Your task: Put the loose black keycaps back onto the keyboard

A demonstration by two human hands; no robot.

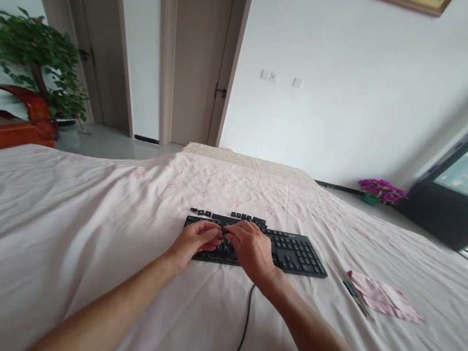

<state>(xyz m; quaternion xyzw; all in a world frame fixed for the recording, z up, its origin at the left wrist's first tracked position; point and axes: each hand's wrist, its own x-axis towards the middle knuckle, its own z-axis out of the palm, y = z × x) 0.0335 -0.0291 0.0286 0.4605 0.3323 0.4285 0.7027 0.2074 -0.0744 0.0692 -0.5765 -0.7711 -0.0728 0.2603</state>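
A black keyboard [292, 253] lies on the pale pink bedsheet [79, 223]. Both of my hands rest on its left half. My left hand [196, 239] has its fingers curled down onto the keys. My right hand [250, 247] is also curled, fingertips meeting the left hand's over the keys; what they pinch is too small to make out. Several loose black keycaps [248, 217] lie in rows on the sheet just beyond the keyboard. The keyboard's black cable [244, 328] runs toward me between my forearms.
A folded pink cloth [382, 298] and a thin dark tool [355, 291] lie right of the keyboard. A red wooden chair [1, 125] and a green plant [41, 61] stand at the left. Purple flowers [382, 190] sit by the window at right. Doors are behind.
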